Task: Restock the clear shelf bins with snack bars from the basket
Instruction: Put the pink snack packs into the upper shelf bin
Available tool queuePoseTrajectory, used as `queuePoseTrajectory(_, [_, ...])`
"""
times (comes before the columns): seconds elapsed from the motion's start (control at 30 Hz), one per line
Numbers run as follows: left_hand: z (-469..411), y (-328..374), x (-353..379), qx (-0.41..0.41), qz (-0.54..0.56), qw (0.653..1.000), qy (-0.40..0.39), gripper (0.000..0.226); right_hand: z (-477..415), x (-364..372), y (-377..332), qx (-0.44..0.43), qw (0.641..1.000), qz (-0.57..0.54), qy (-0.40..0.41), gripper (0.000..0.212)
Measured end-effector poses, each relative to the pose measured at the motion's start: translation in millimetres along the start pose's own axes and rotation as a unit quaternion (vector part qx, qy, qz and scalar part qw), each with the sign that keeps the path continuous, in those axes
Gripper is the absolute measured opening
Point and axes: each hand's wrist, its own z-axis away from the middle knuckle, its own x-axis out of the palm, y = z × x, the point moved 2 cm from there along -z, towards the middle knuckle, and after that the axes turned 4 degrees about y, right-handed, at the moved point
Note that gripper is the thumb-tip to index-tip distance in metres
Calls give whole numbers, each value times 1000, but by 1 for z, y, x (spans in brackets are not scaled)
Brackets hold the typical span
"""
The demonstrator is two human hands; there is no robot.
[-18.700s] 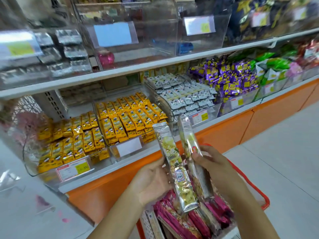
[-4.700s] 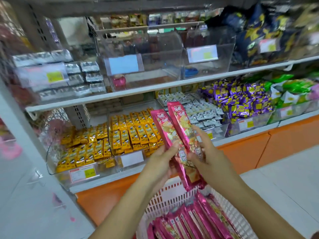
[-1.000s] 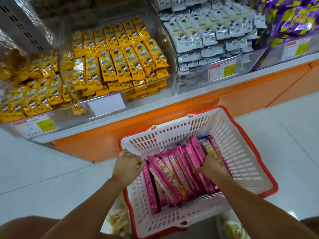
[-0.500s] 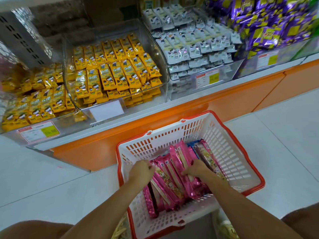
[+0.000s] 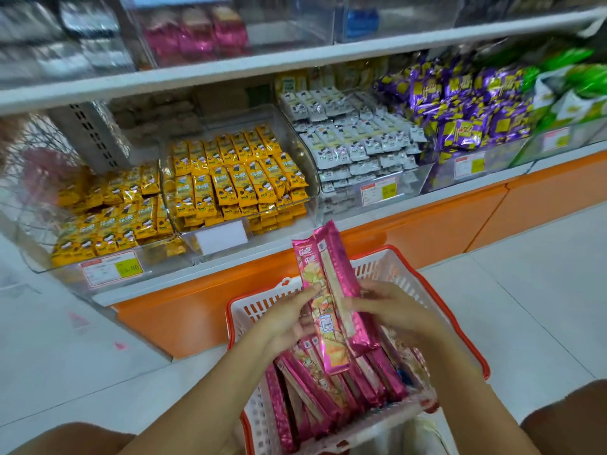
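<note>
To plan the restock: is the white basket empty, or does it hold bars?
Not empty. Many pink snack bars lie packed inside the basket.

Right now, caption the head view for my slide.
Left hand and right hand hold pink snack bars above the red-rimmed basket, facing stocked clear shelf bins.

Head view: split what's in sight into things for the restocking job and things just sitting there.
Job: held pink bars, remaining pink bars, basket, upper clear bin with pink packs.
Just there: yellow packs, white packs, purple packs, green packs, price tag.
</note>
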Motion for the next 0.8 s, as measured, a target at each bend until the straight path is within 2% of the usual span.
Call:
queuePoseTrajectory(0.13, [17, 14, 12, 5, 21, 996, -84, 18, 20, -2, -4, -22, 998, 51, 11, 36])
queuePoseTrajectory(0.23, [29, 16, 24, 28, -3, 992, -126, 11, 21, 4, 5, -38, 986, 111, 118, 59])
queuePoseTrajectory(0.27, [30, 15, 25, 31, -3, 990, -134, 15, 22, 6, 5, -51, 975, 151, 157, 65])
queuePoseTrajectory(0.33, [32, 16, 28, 38, 2, 988, -148, 38, 26, 8, 1, -83, 942, 239, 220, 57])
queuePoseTrajectory(0.4, [33, 17, 30, 38, 16, 988, -147, 43, 32, 11, -2, -111, 922, 282, 240, 50])
queuePoseTrajectory(0.47, [34, 18, 33, 35, 29, 988, -147, 37, 36, 11, -2, -123, 921, 270, 253, 50])
queuePoseTrajectory(0.63, [40, 30, 38, 14, 51, 987, -150, 32, 50, 13, -10, -181, 932, 133, 284, 50])
queuePoseTrajectory(0.77, [42, 39, 45, 30, 75, 985, -155, 53, 55, 14, -17, -215, 919, 93, 318, 39])
queuePoseTrajectory(0.8, [43, 40, 47, 41, 80, 984, -154, 51, 56, 14, -19, -221, 915, 87, 327, 37])
